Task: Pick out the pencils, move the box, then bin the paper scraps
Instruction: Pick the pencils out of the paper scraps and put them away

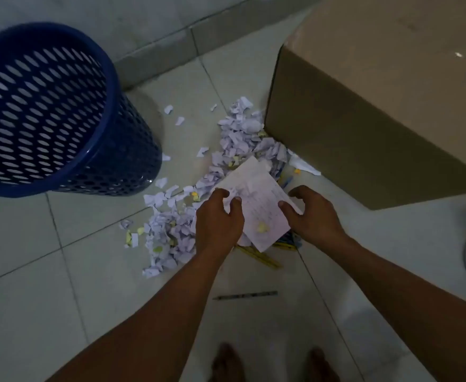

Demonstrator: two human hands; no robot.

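Pale glossy square floor tiles [94, 271] with dark grout lines fill the frame; a grey skirting strip [154, 62] crosses the upper left. Light is dim.

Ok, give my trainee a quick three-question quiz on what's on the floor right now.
1. True or false: the blue basket lies tipped on its side.
2. What do the left hand and right hand hold between them?
A. a paper sheet
B. a pencil
C. the cardboard box
3. Fill in: the paper scraps pile reaches the foot of the ____.

Key
1. False, it stands upright.
2. A, the paper sheet.
3. cardboard box.
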